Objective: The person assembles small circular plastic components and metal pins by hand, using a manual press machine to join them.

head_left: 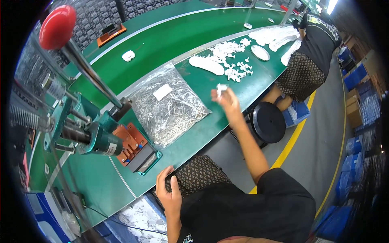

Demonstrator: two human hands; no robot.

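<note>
White plastic part [221, 88] pinched in right hand [227, 101]

So the worktop [170, 44] runs from lower left off to the upper right. A hand press [101, 137] sits on it at the left, its lever knob [57, 26] sticking up toward the far left. Just right of the press lies a bag of pins [168, 107]. Further along the worktop there's a scatter of small plastic parts [231, 60]. A stool [267, 121] stands on the floor right of the worktop, and a bin of parts [142, 218] sits under its near edge.
</note>
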